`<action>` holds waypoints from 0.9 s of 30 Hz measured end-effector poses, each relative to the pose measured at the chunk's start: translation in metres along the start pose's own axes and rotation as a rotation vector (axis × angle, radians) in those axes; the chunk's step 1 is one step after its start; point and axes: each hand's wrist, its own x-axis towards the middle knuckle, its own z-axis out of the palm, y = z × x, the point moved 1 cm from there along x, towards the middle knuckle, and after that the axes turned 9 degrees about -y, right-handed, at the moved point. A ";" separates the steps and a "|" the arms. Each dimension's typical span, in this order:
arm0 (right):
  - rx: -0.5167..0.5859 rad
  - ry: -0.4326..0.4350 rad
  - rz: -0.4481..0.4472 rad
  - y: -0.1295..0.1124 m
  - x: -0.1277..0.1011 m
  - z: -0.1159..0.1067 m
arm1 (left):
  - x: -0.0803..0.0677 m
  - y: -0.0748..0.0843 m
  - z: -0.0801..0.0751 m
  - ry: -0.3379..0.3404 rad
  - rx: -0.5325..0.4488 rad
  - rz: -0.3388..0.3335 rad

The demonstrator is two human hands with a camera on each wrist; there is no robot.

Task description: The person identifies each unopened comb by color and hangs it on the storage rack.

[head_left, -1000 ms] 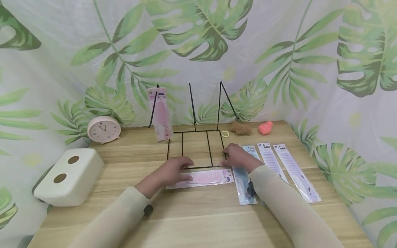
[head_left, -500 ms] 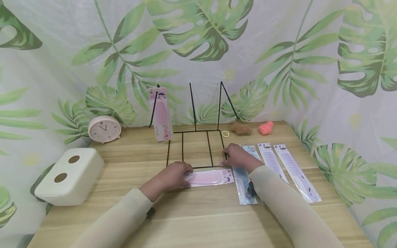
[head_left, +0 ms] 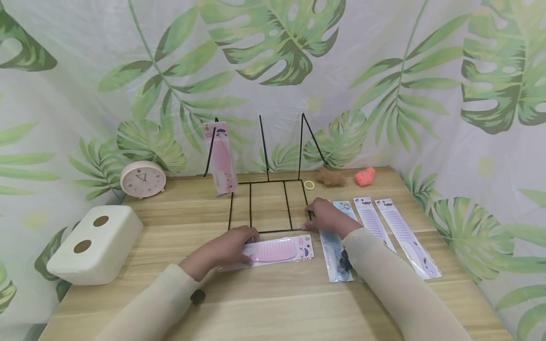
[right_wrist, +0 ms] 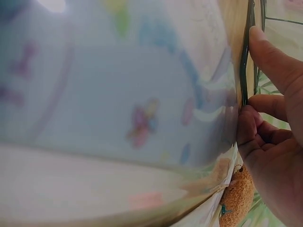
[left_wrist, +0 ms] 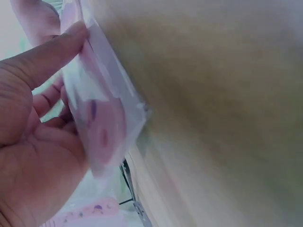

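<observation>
Wooden table [head_left: 273,303] before a leaf-print curtain: pink plastic comb in its clear packet [head_left: 273,251] lies near the front of the black wire display rack [head_left: 268,203].
Left hand [head_left: 230,246] pinches the packet's end; right hand [head_left: 326,215] grips the rack's front right corner. The slick sleeve could slip, or the light rack could shift or tip.
</observation>
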 end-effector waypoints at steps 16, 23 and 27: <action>-0.052 0.032 -0.049 0.005 0.005 0.003 | -0.055 -0.013 -0.027 0.204 -0.276 0.217; -0.039 0.006 -0.028 0.004 0.005 0.004 | -0.065 -0.024 -0.029 0.371 -0.370 0.181; -0.024 0.001 -0.008 0.004 0.004 0.003 | -0.067 -0.028 -0.029 0.407 -0.436 0.185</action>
